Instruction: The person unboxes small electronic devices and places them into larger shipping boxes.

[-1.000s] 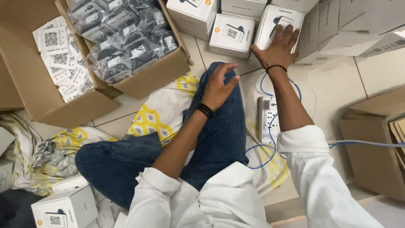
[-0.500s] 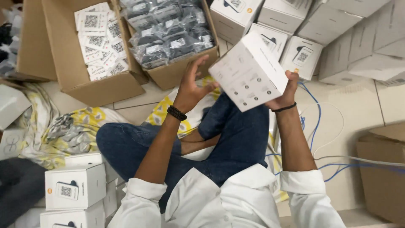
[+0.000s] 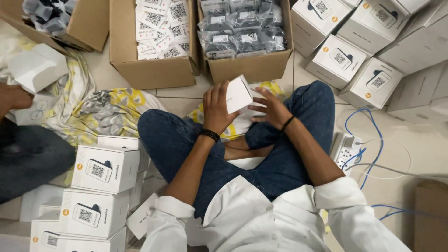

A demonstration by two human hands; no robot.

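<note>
Nearest the camera, white sleeves and crossed legs in blue jeans (image 3: pixel 186 140) fill the lower view, the person seated on the tiled floor (image 3: pixel 410 144). To the left of the knee stands a stack of white cartons (image 3: pixel 105 168) with code labels on top. Above the lap, both hands hold one small white box (image 3: pixel 239 93), raised and tilted on edge. The left hand (image 3: pixel 215 108), a black band at its wrist, is closed on the box's left side, thumb and fingers (image 3: pixel 219 91) wrapped round it. The right hand (image 3: pixel 273 109) lies against the right side with its fingers spread, steadying more than clamping. To handle the box well here, I judge the left hand should keep the firm hold while the right works on the face or flap, pressing on edges rather than the thin panel, which would dent easily. A white power strip (image 3: pixel 345 147) with blue cables (image 3: pixel 368 140) lies by the right knee. Farther off stand an open cardboard box of printed code cards (image 3: pixel 158 23) and another of grey bagged parts (image 3: pixel 242 28), with more white cartons (image 3: pixel 354 56) at the right. At far left, another person's hand (image 3: pixel 14 98) rests near a yellow-patterned cloth (image 3: pixel 107 109).
</note>
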